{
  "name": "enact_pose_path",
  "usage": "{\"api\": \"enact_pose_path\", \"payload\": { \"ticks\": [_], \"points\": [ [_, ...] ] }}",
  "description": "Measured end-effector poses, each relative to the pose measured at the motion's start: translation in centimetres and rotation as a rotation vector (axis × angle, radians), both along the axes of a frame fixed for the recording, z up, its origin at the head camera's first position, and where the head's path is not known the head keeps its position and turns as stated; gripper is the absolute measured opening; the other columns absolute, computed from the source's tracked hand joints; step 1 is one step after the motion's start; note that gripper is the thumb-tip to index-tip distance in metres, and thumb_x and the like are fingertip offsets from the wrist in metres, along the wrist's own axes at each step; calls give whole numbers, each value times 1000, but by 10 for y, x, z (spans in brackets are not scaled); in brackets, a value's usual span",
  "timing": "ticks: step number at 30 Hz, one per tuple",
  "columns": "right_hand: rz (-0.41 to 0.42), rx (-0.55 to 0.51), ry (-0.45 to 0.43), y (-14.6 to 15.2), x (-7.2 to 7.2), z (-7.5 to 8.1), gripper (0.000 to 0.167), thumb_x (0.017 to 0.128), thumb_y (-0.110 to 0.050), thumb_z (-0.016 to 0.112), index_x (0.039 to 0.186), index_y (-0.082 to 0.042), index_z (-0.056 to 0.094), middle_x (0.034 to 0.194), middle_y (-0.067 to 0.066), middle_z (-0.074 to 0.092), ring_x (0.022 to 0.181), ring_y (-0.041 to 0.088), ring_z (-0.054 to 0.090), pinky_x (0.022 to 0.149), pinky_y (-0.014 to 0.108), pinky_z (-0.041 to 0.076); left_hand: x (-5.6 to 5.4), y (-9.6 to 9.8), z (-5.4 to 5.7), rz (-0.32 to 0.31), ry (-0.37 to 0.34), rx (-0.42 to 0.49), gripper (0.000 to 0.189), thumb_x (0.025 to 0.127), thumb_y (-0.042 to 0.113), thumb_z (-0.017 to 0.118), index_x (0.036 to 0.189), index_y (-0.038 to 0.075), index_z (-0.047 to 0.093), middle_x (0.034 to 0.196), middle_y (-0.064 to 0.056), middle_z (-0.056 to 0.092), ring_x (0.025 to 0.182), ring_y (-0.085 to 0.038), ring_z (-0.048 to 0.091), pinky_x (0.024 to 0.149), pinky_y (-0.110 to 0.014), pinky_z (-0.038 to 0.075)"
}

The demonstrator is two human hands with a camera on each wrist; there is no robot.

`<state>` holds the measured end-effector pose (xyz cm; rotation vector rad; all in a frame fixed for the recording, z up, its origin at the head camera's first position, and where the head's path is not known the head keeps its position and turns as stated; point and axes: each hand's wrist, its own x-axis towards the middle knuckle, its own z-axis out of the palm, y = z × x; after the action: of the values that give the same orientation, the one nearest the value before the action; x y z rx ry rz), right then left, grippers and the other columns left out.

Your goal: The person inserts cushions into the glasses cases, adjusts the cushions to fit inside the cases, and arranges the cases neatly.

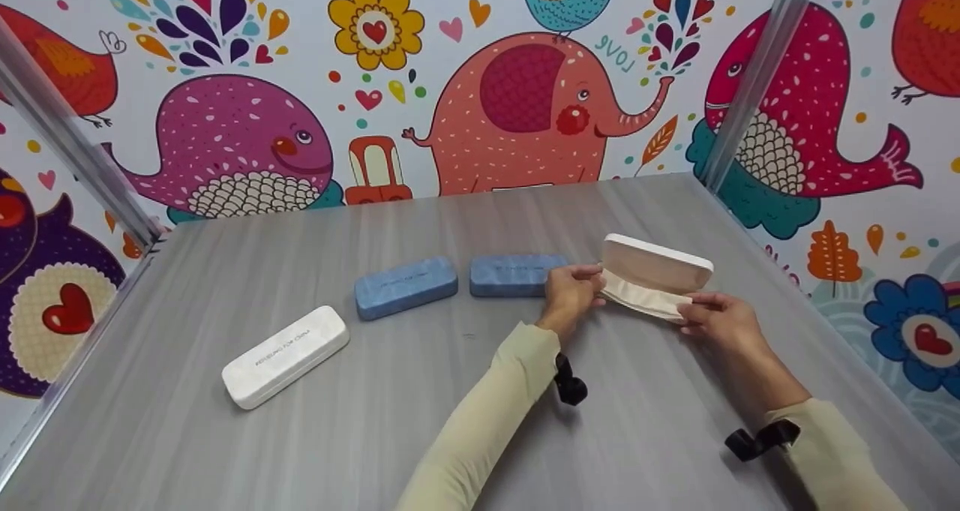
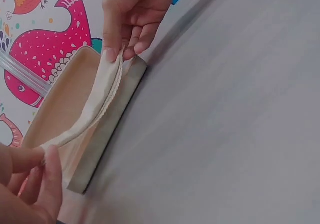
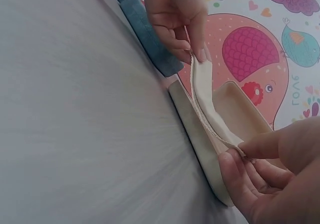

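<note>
An open white glasses case (image 1: 657,263) stands at the right of the table, its lid raised at the back. Both hands stretch a folded cream cloth (image 1: 646,299) with a stitched edge across the case's front. My left hand (image 1: 571,295) pinches one end between thumb and fingers, and my right hand (image 1: 724,322) pinches the other. In the left wrist view the cloth (image 2: 92,108) sags slightly between the hands, over the case's opening. From the right wrist, the pale inside of the lid (image 3: 242,106) shows behind the cloth.
Just left of the open case lies a closed blue glasses case (image 1: 506,277), partly behind my left hand. Another blue case (image 1: 406,287) sits further left, and a closed white case (image 1: 286,356) nearer the front left. A patterned wall (image 1: 517,143) borders the grey table (image 1: 480,398).
</note>
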<state>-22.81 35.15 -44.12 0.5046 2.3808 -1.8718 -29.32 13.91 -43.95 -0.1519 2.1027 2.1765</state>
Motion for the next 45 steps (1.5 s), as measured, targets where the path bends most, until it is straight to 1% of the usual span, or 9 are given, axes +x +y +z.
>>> {"api": "enact_pose_path", "payload": {
  "ticks": [7,12,15,20,29,35,39,43,45],
  "points": [
    [-27,69,3,-3,-5,0,39,97,-20,66,128,2,56,83,-12,60,74,2,61,70,17,58,-4,8,-8,21,76,-29,17,86,-5,71,100,1,78,91,-8,77,66,-10,67,53,-21,56],
    [-62,128,-1,-2,-6,0,40,97,-22,65,129,1,56,82,-12,59,73,3,59,67,18,57,-10,9,-7,33,145,-78,13,86,-6,72,96,-2,77,87,-12,76,65,-23,72,56,-30,61],
    [-87,156,-7,-2,-6,0,41,97,-23,66,129,1,56,82,-12,59,71,4,58,65,18,55,-13,12,-7,33,159,-72,11,85,-8,71,94,-4,76,84,-14,75,63,-27,72,58,-34,62],
    [-118,187,-4,-3,-9,1,40,96,-23,67,127,0,58,82,-11,57,69,5,58,61,20,54,-16,15,-5,19,164,-87,10,85,-8,71,93,-4,75,82,-12,74,57,-18,68,54,-28,60],
    [-146,230,20,-3,-11,-3,34,95,-26,68,119,-3,60,78,-12,56,66,6,55,58,22,50,-22,13,-3,-8,223,-189,12,85,-9,70,94,-4,77,84,-15,76,68,-25,74,54,-21,58],
    [-118,257,8,-3,-14,-5,34,96,-26,68,119,-3,63,81,-10,57,70,8,54,60,23,50,-23,11,-3,-26,222,-214,16,85,-10,65,94,-5,77,84,-15,76,65,-18,71,55,-20,57],
    [-97,283,-3,-3,-15,-4,36,96,-25,67,123,-1,64,87,-6,58,74,10,54,62,23,50,-22,11,-2,-10,232,-303,14,85,-6,69,95,-2,78,87,-12,78,70,-12,69,61,-18,55],
    [-90,275,-12,-1,-15,-3,37,98,-25,63,127,-2,63,91,-4,57,74,11,55,61,24,50,-22,12,0,34,273,-419,14,84,-2,69,94,1,79,89,-8,79,82,-15,72,72,-19,55],
    [-96,256,-23,1,-13,-1,37,100,-26,60,129,-3,62,89,-3,58,71,10,55,59,24,50,-23,12,3,51,280,-447,14,85,0,68,93,3,80,90,-6,79,86,-17,73,75,-21,55]
  ]
}}
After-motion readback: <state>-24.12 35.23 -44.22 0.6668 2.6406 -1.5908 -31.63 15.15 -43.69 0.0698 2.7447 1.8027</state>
